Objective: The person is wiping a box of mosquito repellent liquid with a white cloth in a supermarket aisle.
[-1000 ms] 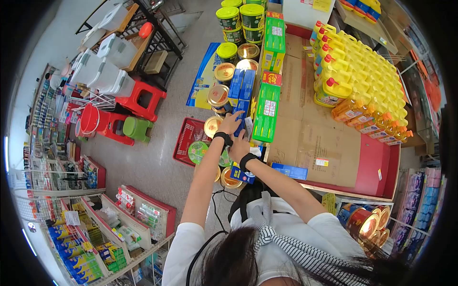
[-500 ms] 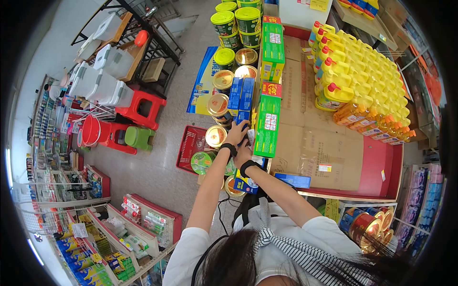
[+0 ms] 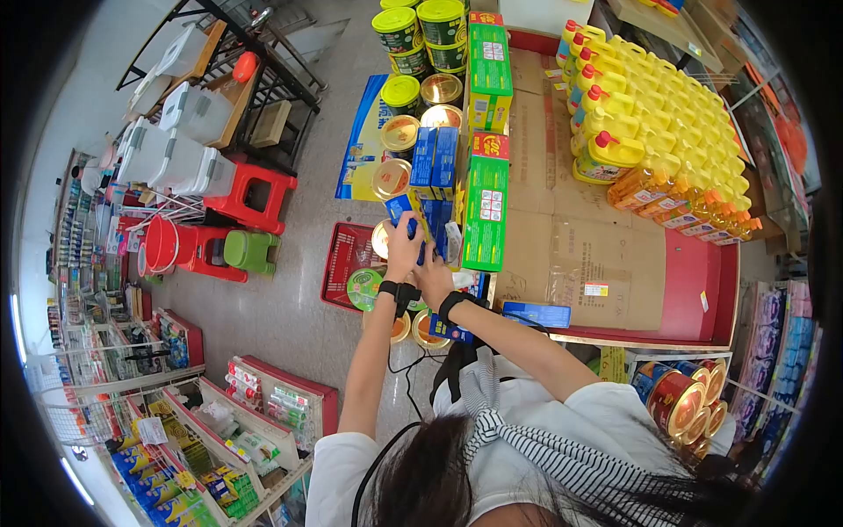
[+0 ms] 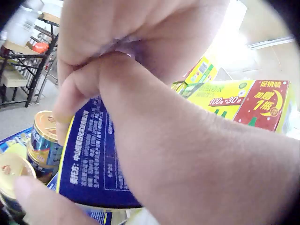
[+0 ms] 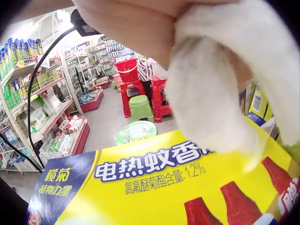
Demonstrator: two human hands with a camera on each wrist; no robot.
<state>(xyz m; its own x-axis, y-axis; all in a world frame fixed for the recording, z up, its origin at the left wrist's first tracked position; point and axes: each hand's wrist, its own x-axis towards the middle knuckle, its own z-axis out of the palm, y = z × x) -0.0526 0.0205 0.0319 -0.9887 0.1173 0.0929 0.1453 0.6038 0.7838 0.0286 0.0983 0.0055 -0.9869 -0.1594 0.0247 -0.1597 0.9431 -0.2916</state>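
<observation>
In the head view my left hand grips a blue and yellow mosquito-liquid box, tilted over the left side of the row of blue boxes. The box's dark blue printed side shows close up in the left wrist view, with fingers over its edge. My right hand is just beside the left, holding a white cloth between its fingers. The cloth hangs over the yellow front of the box in the right wrist view. Its fingertips are partly hidden by the cloth.
Green boxes line the edge of a cardboard-covered platform on the right. Gold-lidded tins stand left of the blue boxes, with a red basket beyond. Yellow jugs fill the platform's far side.
My left hand has moved left from the row of blue boxes, and the box in it now shows lifted and tilted. My right hand has moved slightly left beside it.
</observation>
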